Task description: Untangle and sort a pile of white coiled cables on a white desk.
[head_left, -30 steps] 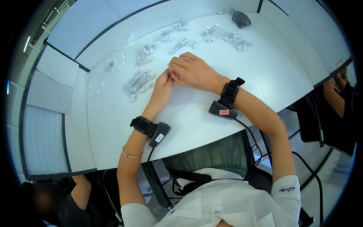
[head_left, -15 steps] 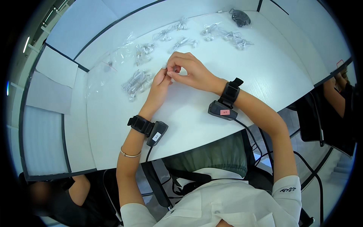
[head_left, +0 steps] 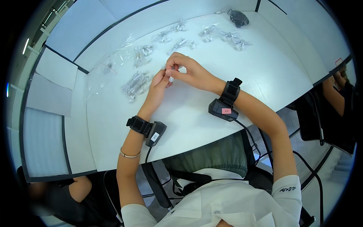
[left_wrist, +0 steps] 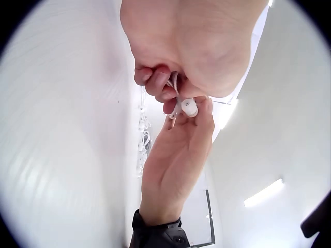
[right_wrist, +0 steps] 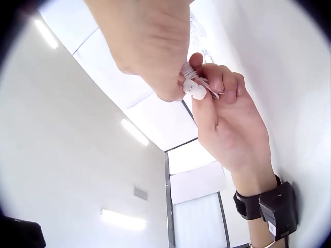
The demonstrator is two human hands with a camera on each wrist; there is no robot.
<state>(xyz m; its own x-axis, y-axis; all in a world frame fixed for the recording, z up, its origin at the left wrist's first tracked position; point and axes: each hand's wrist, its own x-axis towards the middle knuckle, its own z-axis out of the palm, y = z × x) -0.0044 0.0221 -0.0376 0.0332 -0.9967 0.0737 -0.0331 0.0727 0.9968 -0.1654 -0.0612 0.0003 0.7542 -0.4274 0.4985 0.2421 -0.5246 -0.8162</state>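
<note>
Both hands meet above the white table, holding a pair of white wired earphones. The cable is wound into a small tight bundle. In the right wrist view, my left hand has its fingers curled round the strands, its thumb against the white earbud end. My right hand pinches the same earphones from the other side; its thumb and fingertips sit right at the earbud in the left wrist view. Part of the bundle is hidden behind the fingers.
Several bundled white earphone cables lie beyond and left of the hands, some in clear plastic bags. A dark pouch-like item sits at the back right. Partition panels border the table. A cable trails from the right wrist camera.
The left hand has shifted slightly left, and the right thumb and fingers have spread into a ring shape. A white earbud end now shows between the hands.
</note>
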